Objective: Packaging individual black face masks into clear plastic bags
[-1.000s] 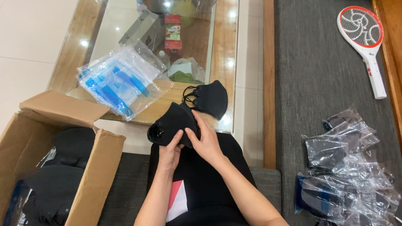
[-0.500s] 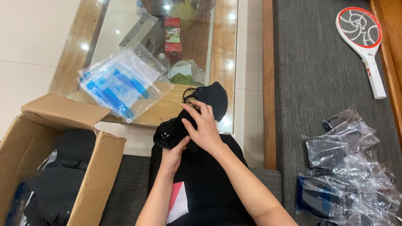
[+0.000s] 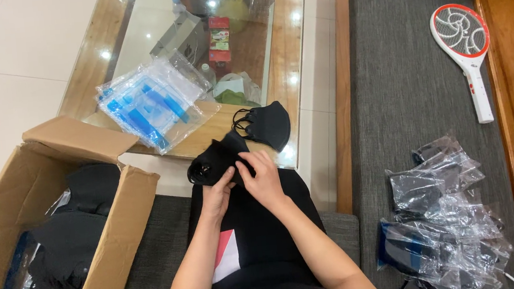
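Grey sofa (image 3: pixel 402 86): cardboard box (image 3: pixel 115 240) of black masks far left; left hand (image 3: pixel 217 195) and right hand (image 3: pixel 263 178) both pinched on black mask (image 3: pixel 217 158) over lap; bagged masks (image 3: pixel 446 220) right; racket-shaped swatter (image 3: pixel 464 43) beyond

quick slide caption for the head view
Both hands, left hand and right hand, hold a black face mask beside a cardboard box of masks.

black mask (image 3: pixel 221 160): matt cloth | cardboard box (image 3: pixel 120 227): dull brown card | table (image 3: pixel 297 40): glossy wood rim, shiny glass top | bags (image 3: pixel 446 220): clear crinkly plastic, glinting | sofa (image 3: pixel 402 86): rough grey weave | swatter (image 3: pixel 464 49): smooth plastic
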